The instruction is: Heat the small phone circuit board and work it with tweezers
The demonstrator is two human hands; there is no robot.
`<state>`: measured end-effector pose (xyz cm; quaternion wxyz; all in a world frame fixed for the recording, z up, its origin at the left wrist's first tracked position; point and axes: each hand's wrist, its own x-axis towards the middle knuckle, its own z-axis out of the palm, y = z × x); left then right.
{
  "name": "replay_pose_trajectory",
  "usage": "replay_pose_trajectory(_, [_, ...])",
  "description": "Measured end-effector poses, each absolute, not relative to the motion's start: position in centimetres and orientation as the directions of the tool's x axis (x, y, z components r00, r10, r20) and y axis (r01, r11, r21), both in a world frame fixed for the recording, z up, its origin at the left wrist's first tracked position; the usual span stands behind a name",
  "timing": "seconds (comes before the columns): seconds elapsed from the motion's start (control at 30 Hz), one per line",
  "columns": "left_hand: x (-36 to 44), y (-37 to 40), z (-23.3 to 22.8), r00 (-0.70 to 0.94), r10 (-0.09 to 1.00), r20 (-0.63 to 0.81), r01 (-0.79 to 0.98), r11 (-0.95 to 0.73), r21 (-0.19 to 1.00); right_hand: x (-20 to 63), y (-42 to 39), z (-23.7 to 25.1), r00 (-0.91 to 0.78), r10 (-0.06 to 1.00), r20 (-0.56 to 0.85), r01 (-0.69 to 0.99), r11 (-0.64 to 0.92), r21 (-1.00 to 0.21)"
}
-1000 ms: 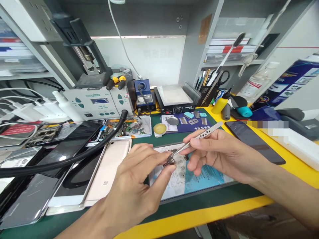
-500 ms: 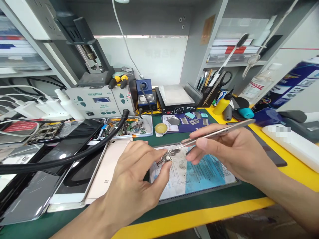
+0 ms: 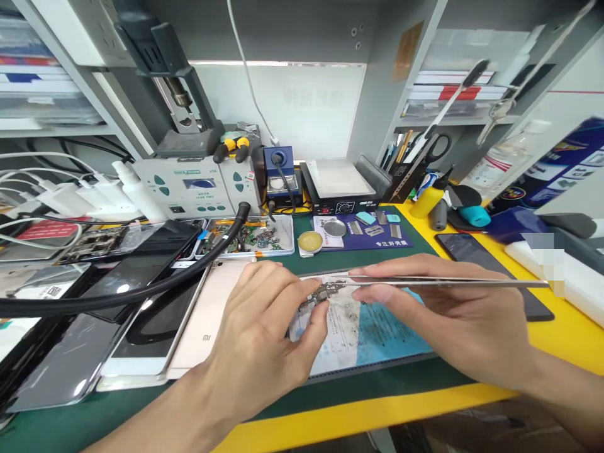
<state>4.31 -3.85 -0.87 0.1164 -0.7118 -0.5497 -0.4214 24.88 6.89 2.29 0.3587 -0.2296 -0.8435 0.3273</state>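
Left hand [image 3: 257,343] curled over the near-middle of the green-matted counter [image 3: 141,415], thumb and fingertips pinched shut on a small dark circuit board with metal parts [image 3: 317,296], held just above the left end of a blue-and-white printed work mat [image 3: 377,330]. Right hand [image 3: 448,321] closed on long, thin silver metal tweezers [image 3: 438,282], lying nearly level, tips pointing left and meeting the far edge of the small board; whether the tips gripped anything could not be told. Just left of the left hand, a pale pink phone back cover [image 3: 210,324] flat on the counter, beside several dark glass phone screens [image 3: 136,277]. Thick black hose [image 3: 141,292] stretched across those from the left edge up to a grey rework station with buttons [image 3: 198,192]. Further back, a clear tray of loose small parts [image 3: 257,238], a round yellow tin of flux [image 3: 310,241] and a black hot plate with a white top [image 3: 337,185]. To the far right, a dark phone [image 3: 491,267] face up on the yellow counter edge.
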Motion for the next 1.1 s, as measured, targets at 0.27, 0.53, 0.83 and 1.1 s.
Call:
replay_pose_trajectory(0.27, [4.3, -3.8, -1.0, 0.117, 0.655, 0.746, 0.897, -0.392, 0.203, 24.8, 6.5, 1.8, -0.66, 0.478, 0.58, 0.152, 0.841, -0.52])
replay_pose_trajectory(0.53, [4.2, -3.7, -1.2, 0.196, 0.622, 0.758, 0.922, -0.38, 0.073, 24.2, 6.3, 1.7, -0.665, 0.26, 0.7, 0.154, 0.965, -0.213])
replay_pose_trajectory(0.83, [3.9, -3.6, -1.0, 0.255, 0.624, 0.739, 0.945, -0.323, -0.052, 24.4, 6.3, 1.3, -0.653, 0.204, 0.729, 0.141, 0.979, -0.147])
replay_pose_trajectory(1.1, [3.6, -3.4, -1.2, 0.192, 0.656, 0.73, 0.956, -0.294, 0.013, 24.5, 6.4, 2.3, -0.682, 0.259, 0.684, 0.175, 0.966, -0.192])
